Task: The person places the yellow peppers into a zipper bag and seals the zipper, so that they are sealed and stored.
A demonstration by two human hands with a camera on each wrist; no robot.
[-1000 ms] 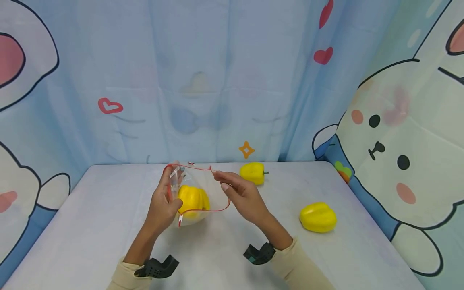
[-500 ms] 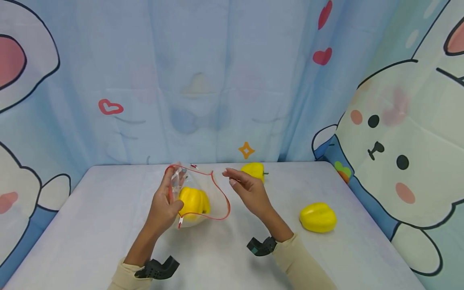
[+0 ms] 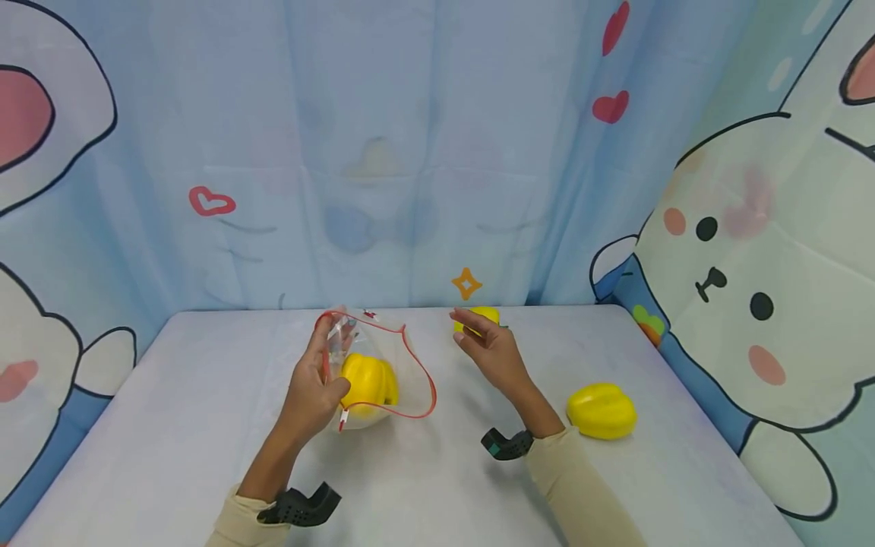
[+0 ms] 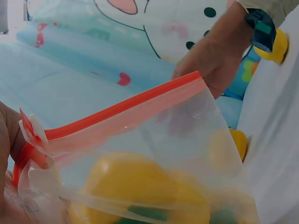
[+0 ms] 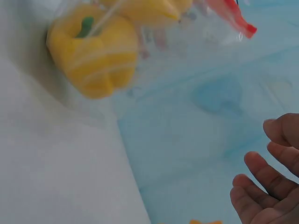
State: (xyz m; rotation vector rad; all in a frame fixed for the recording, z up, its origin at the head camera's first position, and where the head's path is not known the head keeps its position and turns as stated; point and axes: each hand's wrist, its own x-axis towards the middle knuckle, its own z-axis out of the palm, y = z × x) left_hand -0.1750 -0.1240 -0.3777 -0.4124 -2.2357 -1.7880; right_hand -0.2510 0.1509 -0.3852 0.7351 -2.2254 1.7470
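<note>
My left hand (image 3: 316, 387) grips one side of a clear zip bag (image 4: 135, 121) with a red zipper edge; its mouth gapes in the head view. Through the plastic a yellow bell pepper (image 3: 368, 382) shows. The right wrist view has two in the bag, one with a green stem (image 5: 93, 51) and another partly cut off by the frame (image 5: 149, 10). To the bag's right my right hand (image 3: 497, 355) is raised, holding nothing, fingers loosely bent and apart from the bag. Behind its fingers a yellow bell pepper (image 3: 487, 312) lies partly hidden at the table's back.
Another yellow bell pepper (image 3: 601, 411) lies on its side at the right of the white-covered table (image 3: 437, 494). A blue curtain (image 3: 383, 251) with cartoon prints hangs right behind the table's back edge. Both wrists carry black cameras (image 3: 507, 444).
My right hand has let go of the bag's edge and moved right toward the back pepper, now covering part of it. My left hand keeps its hold on the bag nearly in place.
</note>
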